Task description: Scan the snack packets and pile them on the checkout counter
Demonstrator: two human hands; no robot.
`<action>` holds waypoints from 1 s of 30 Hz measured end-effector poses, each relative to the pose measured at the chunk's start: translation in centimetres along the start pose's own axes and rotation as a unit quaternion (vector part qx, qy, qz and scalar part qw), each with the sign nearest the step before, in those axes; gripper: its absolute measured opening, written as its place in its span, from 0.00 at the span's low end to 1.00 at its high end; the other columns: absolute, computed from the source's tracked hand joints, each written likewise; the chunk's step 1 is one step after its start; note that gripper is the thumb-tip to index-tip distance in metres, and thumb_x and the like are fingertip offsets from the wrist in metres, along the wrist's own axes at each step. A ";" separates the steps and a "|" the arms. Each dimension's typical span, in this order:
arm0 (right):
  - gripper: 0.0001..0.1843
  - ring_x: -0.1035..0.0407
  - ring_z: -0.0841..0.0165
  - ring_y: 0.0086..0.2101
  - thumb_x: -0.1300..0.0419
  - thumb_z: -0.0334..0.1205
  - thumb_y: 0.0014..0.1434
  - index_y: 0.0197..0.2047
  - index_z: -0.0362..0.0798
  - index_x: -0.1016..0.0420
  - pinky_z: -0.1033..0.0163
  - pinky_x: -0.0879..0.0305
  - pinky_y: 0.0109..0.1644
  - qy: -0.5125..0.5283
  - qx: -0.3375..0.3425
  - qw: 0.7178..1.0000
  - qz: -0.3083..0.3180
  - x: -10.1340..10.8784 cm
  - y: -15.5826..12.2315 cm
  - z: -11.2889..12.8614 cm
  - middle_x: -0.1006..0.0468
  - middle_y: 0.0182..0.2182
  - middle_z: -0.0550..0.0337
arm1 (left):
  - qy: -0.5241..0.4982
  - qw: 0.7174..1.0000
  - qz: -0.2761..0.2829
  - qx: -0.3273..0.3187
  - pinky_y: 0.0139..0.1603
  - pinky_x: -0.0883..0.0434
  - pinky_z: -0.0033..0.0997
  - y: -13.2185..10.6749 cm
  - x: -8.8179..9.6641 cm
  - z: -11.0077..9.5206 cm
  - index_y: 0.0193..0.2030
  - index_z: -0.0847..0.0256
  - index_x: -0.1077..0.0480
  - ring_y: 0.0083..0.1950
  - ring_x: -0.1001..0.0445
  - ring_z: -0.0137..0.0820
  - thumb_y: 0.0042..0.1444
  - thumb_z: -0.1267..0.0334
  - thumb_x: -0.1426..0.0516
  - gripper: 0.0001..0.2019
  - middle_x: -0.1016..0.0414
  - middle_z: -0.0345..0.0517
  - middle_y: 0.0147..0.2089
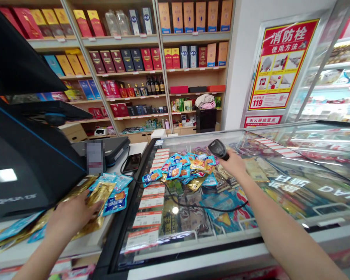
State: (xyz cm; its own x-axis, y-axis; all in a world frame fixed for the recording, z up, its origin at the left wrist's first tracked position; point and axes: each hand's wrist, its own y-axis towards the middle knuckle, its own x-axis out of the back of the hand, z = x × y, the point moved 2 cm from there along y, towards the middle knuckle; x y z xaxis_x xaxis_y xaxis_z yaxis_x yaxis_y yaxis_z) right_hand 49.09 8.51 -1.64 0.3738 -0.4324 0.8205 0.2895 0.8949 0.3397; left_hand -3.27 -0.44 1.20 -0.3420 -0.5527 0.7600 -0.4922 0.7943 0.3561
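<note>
My right hand (pixel 235 165) is wrapped around the handle of a black barcode scanner (pixel 217 149), holding it over the glass top of a freezer. Beneath and left of the scanner lies a pile of small blue and gold snack packets (pixel 175 170). At the counter on the left, my left hand (pixel 72 214) has its fingers and thumb closed on a shiny gold snack packet (pixel 100 196). More blue packets (pixel 116 202) lie around that hand, and part of the gold packet is hidden under the fingers.
A dark checkout terminal (pixel 23 163) stands at the left. A phone (pixel 132 162) lies by the freezer edge. The scanner's black cable (pixel 189 204) loops across the freezer glass (pixel 175 243). Shelves of boxed bottles (pixel 125 60) line the back wall.
</note>
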 end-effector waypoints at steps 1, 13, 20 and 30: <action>0.24 0.25 0.54 0.44 0.41 0.52 0.58 0.52 0.48 0.24 0.58 0.33 0.44 -0.002 -0.001 1.000 0.003 0.0 -0.1 0.1 0.19 0.42 0.46 | 0.001 1.000 0.008 0.000 0.51 0.37 0.68 0.1 -0.1 -0.1 0.22 0.54 0.35 0.33 0.29 0.51 0.31 0.43 0.35 0.20 0.44 0.37 0.15; 0.21 0.25 0.52 0.44 0.40 0.49 0.55 0.49 0.49 0.23 0.58 0.33 0.42 0.025 0.013 1.000 -0.011 0.6 -0.5 1.1 0.18 0.41 0.49 | -0.281 0.952 0.003 0.118 0.34 0.26 0.49 -0.6 -1.4 -3.4 0.29 0.53 0.26 0.26 0.28 0.41 0.41 0.51 0.35 0.12 0.26 0.46 0.23; 0.18 0.24 0.58 0.40 0.37 0.45 0.51 0.44 0.48 0.22 0.62 0.34 0.41 0.128 0.172 0.977 0.006 0.8 -1.9 3.4 0.18 0.38 0.54 | -0.593 0.783 0.074 0.173 0.36 0.23 0.34 -3.4 -8.1 -13.6 0.36 0.62 0.25 0.32 0.23 0.34 0.44 0.68 0.37 0.09 0.21 0.46 0.31; 0.15 0.25 0.61 0.40 0.37 0.42 0.50 0.43 0.51 0.22 0.64 0.38 0.41 0.092 0.351 0.923 0.131 0.5 -5.1 7.4 0.18 0.37 0.56 | -0.626 0.759 0.099 0.150 0.43 0.23 0.41 -5.5 -14.5 -15.5 0.39 0.65 0.22 0.38 0.21 0.37 0.45 0.62 0.36 0.14 0.19 0.48 0.36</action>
State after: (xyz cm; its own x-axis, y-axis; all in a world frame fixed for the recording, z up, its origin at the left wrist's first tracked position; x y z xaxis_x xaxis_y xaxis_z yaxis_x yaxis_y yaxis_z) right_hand 41.31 4.51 0.44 0.5116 -0.1443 0.8470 -0.4496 0.7951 0.4070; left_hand 16.84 7.10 -3.32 -0.8335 -0.3856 -0.3957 -0.4274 0.9039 0.0196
